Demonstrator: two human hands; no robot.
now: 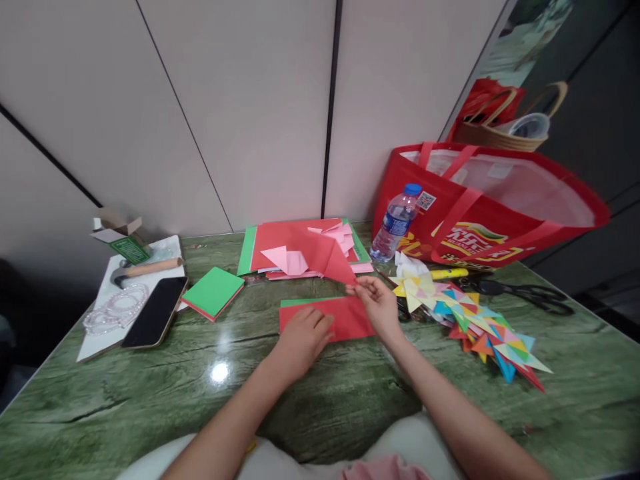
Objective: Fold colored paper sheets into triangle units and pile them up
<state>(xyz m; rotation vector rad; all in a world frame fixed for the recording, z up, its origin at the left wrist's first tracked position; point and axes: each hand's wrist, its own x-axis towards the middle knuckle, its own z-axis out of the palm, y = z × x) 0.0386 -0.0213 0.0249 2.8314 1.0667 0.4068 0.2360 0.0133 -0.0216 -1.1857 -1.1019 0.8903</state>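
My right hand pinches the corner of a red sheet of paper, lifted above the table and angled away from me. Flat on the table below lies more red paper, with a green edge showing behind it. I cannot tell whether the lifted piece and the lower one are joined. My left hand rests on the left part of the lower red paper, fingers laid flat and slightly bent. Just behind, folded pink paper pieces sit on a stack of red and green sheets.
At left are a green and red paper pile, a phone, beads, a hammer and a small box. To the right stand a water bottle and red bag, with colourful folded paper and scissors.
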